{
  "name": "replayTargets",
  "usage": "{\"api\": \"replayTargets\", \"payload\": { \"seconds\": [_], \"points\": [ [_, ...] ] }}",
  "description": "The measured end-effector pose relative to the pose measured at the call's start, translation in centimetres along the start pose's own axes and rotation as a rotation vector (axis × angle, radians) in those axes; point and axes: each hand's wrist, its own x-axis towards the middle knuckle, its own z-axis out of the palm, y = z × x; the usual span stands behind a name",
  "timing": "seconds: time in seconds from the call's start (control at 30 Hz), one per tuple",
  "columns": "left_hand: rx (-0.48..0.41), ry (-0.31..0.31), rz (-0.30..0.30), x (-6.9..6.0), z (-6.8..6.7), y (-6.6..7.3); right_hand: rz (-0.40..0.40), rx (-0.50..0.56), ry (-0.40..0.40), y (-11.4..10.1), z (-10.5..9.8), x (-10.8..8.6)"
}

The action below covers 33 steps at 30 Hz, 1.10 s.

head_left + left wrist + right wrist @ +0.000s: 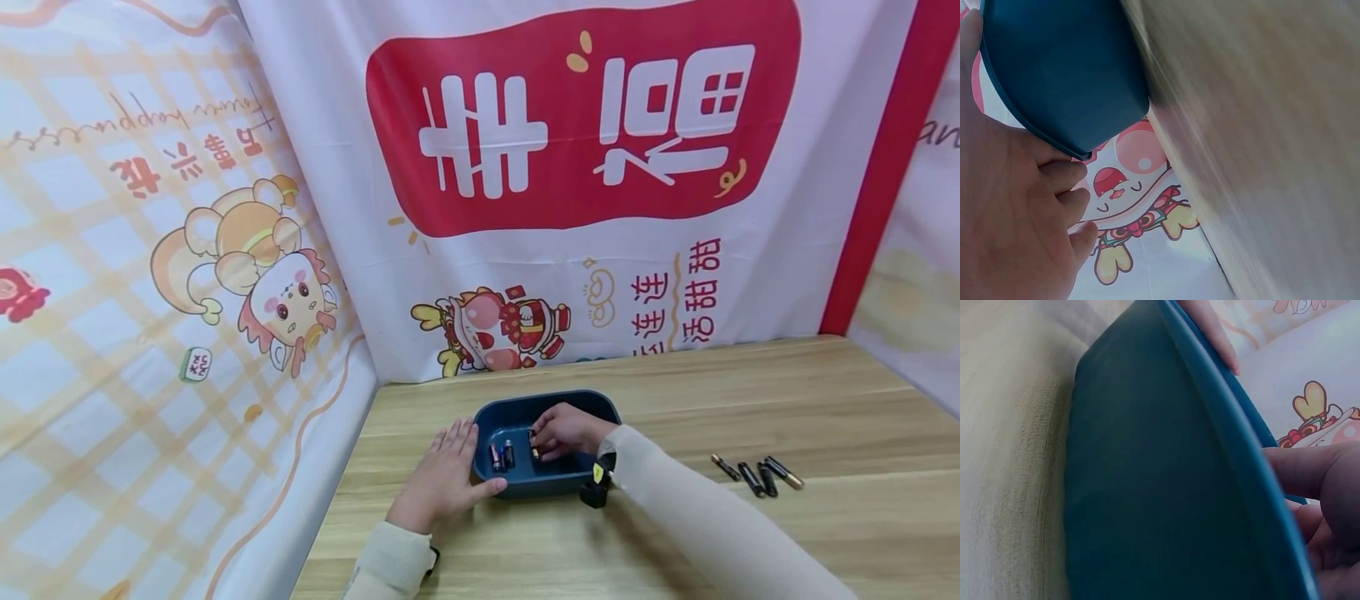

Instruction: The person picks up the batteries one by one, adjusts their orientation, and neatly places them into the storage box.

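A dark blue plastic bin (540,488) sits on the wooden table. My left hand (441,479) rests against its left end, fingers extended along the rim and thumb at the near corner. In the left wrist view, the fingertips of that hand (1016,206) touch the bin's rim. Reaching inside the bin, my right hand (567,430) pinches a battery (535,447) low over the floor. Two more batteries, one pinkish (495,457) and one dark (509,454), are to its left. In the right wrist view, the bin's wall (1147,469) hides the fingertips and the battery.
Several black and copper batteries (751,480) lie grouped on the table (675,550), right of the bin beyond my right forearm. A printed cloth (585,292) hangs behind the table's far edge, and another printed cloth (187,333) borders the left side.
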Motion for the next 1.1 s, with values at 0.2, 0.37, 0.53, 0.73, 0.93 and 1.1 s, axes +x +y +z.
{"api": "replayTargets", "payload": {
  "seconds": [0.2,0.37,0.53,0.73,0.93,1.1],
  "points": [
    [0.003,0.005,-0.001,0.2,0.2,-0.1,0.021,-0.029,0.001,-0.2,0.5,0.0],
    [0.011,0.002,0.004,0.3,0.4,-0.2,0.035,-0.068,0.011,-0.3,1.1,0.2],
    [0.008,0.008,0.012,0.3,0.3,-0.2,0.040,-0.119,0.044,-0.3,1.7,0.5],
    [0.005,0.002,0.010,0.2,0.2,-0.2,0.053,-0.152,0.070,-0.2,2.5,1.1],
    [0.004,0.004,0.005,0.3,0.2,-0.1,0.086,-0.199,0.118,-0.5,3.1,1.4],
    [0.005,0.003,0.004,0.4,0.2,-0.2,0.109,-0.242,0.148,-0.4,3.4,1.9]
  ]
}}
